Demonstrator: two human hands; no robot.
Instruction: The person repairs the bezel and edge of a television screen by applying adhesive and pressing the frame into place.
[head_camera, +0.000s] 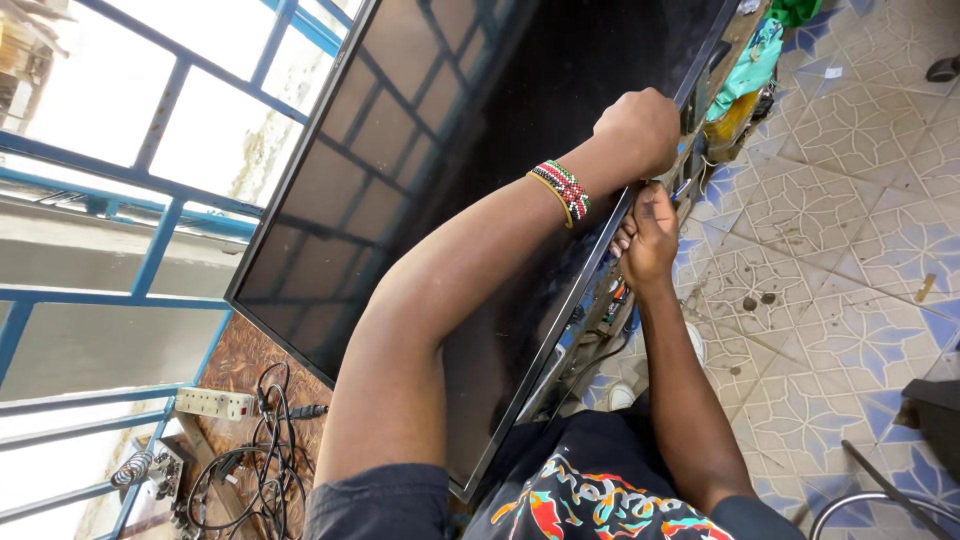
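While left hand (638, 130) reached over w/ closed grip on TV (450, 170) edge, right hand (648, 238) pinched beneath same edge; tiled floor (850, 200) lay beyond.

Brown patterned surface (262, 352) carrying a large flat dark screen (450, 180).

Screen lies across most of the surface, one edge overhanging toward the tiled floor (850, 200). On the bare corner: white power strip (215, 403), a tangle of black cables (250, 450) just beside it, and a coiled spring-like item (133, 467) near the edge.
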